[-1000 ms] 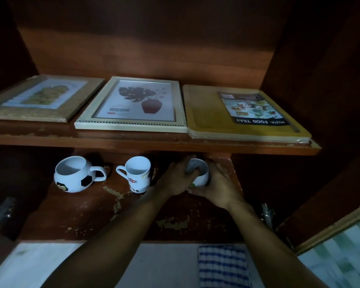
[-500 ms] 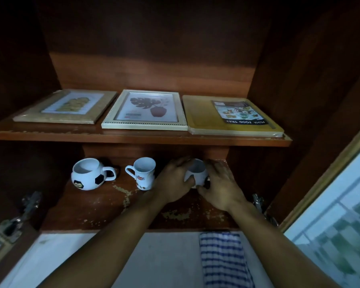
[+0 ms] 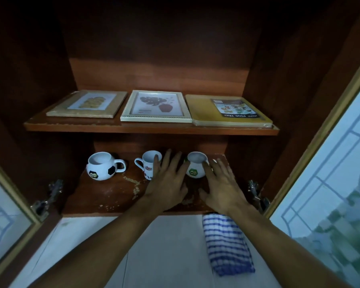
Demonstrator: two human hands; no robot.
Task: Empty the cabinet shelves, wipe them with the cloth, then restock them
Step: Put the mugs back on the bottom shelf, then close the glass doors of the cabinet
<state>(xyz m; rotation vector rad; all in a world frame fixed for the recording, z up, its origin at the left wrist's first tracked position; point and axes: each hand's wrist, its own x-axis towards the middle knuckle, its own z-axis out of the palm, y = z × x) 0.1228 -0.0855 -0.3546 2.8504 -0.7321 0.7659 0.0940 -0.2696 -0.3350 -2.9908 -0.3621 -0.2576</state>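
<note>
Flat hands [image 3: 168, 185] flanking right-hand mug [image 3: 195, 165]

Glossy ceramic mugs [image 3: 196, 165], chipped wood shelf [image 3: 112, 196] w/ worn varnish, checked cloth [image 3: 227, 246]

On the upper shelf [image 3: 150, 128] before me lie a wood-framed picture [image 3: 87, 103], a leaf print [image 3: 156, 106] and a yellow food tray [image 3: 204, 113], side by side. The worn lower shelf [image 3: 104, 196] carries a football mug [image 3: 101, 169], a red-printed mug [image 3: 148, 164] and a green-logo mug [image 3: 195, 169].

Head view, down into cabinet [image 3: 175, 75]
</note>
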